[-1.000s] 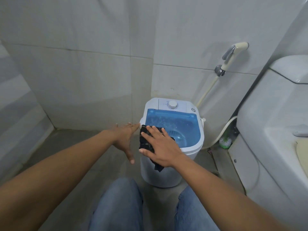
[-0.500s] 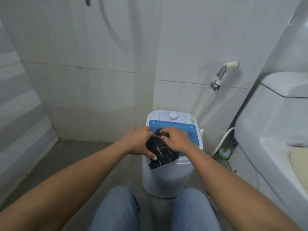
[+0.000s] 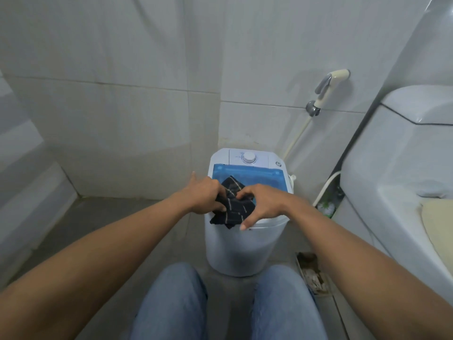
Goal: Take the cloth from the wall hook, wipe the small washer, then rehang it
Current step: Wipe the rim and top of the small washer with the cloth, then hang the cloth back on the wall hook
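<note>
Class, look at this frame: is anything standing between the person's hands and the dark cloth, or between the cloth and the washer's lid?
Nothing visible does. The left hand and right hand both already grip the dark striped cloth, which lies over the front of the washer's blue lid. The wall hook for rehanging is out of view.

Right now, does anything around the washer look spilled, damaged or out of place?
Nothing stands out. Both hands, left hand and right hand, hold the dark cloth over the small washer, which stands upright.

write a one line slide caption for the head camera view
Both hands, left hand and right hand, grip a dark striped cloth over the blue lid of a small white washer.
</note>
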A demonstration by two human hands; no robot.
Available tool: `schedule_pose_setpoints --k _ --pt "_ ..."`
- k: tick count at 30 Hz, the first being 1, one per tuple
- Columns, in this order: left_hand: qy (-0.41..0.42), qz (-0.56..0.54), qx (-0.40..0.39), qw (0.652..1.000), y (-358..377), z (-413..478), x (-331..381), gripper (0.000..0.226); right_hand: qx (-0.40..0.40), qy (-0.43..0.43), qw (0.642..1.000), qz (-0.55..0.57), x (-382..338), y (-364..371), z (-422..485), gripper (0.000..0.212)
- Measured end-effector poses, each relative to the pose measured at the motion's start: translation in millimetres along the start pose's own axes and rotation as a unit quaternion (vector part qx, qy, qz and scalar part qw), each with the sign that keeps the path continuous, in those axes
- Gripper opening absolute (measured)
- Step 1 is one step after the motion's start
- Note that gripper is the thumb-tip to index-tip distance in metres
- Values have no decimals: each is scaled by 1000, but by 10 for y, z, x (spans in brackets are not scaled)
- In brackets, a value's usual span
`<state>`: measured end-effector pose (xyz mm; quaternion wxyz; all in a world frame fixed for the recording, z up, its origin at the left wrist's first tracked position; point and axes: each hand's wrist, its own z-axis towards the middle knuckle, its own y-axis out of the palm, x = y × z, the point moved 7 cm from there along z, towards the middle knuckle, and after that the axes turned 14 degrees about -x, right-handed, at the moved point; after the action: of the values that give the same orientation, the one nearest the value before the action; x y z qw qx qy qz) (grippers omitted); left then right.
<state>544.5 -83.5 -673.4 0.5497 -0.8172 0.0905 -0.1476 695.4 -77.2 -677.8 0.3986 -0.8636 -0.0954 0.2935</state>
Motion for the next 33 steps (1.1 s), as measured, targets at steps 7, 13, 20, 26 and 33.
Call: schedule_pose_setpoints --k 7,13,20,26,33 --pt "22 -183 5 983 -157 40 -186 24 68 -39 997 -18 -89 -113 57 19" --pt "30 -462 74 883 -339 -77 -208 47 187 -46 978 75 -183 -575 1 14" --pt "93 -624 109 769 -521 -90 -138 84 270 -71 949 144 -528 -1331 -242 21" --pt "48 -592 145 791 -992 -49 -227 13 237 -80 938 238 -564 -1836 -303 31" --pt "-8 -555 18 832 -2035 -437 -340 16 195 -34 920 340 -679 -2450 -553 22"
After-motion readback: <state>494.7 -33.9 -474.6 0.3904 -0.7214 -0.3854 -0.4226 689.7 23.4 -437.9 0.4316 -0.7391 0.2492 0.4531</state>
